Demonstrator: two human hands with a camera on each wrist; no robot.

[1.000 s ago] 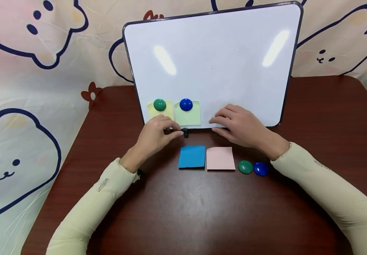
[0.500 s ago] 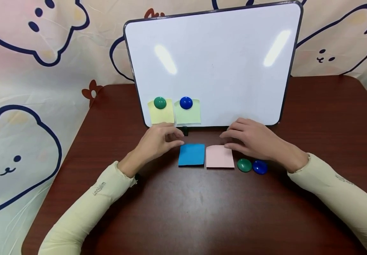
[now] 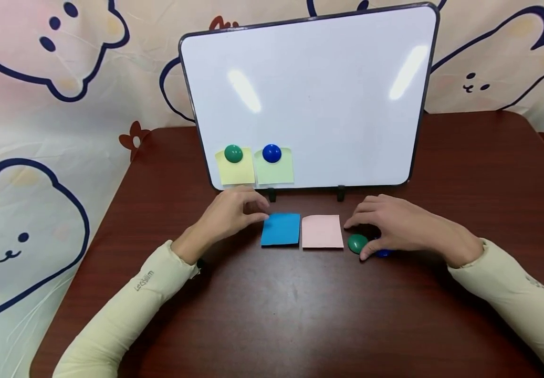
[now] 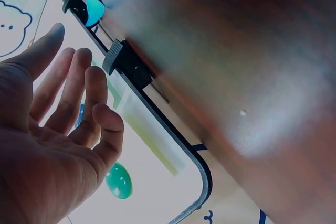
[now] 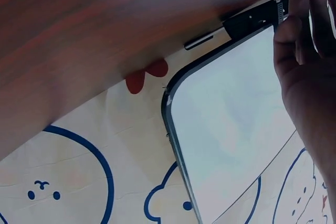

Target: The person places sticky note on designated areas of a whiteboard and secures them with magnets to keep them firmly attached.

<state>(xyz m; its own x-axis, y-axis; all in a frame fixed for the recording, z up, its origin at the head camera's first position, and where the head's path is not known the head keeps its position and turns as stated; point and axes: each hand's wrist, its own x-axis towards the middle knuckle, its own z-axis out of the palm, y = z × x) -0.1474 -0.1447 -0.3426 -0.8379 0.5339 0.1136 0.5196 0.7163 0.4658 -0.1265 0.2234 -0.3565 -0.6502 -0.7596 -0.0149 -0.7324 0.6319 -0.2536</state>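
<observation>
My right hand (image 3: 397, 223) hovers over two round magnets on the table in the head view, its thumb and fingers spread around the green magnet (image 3: 356, 243). Its thumb partly covers the blue magnet (image 3: 383, 253). Whether it touches either one I cannot tell. Near the blue sticky note (image 3: 281, 229), my left hand (image 3: 229, 214) has loosely bent fingers and holds nothing; its thumb tip is at the note's upper left corner. A pink sticky note (image 3: 322, 231) lies beside the blue one. In the left wrist view, the left hand's palm (image 4: 47, 166) shows bare.
A whiteboard (image 3: 328, 115) stands on black clips (image 3: 341, 193) at the table's back. Low on its left are a yellow note (image 3: 236, 173) under a green magnet (image 3: 233, 154) and a light green note (image 3: 274, 173) under a blue magnet (image 3: 272, 153). Brown table (image 3: 272, 310) extends in front.
My right hand has moved from the board's lower edge down and right to the loose magnets. The left hand has dropped slightly from the board's lower edge toward the blue note.
</observation>
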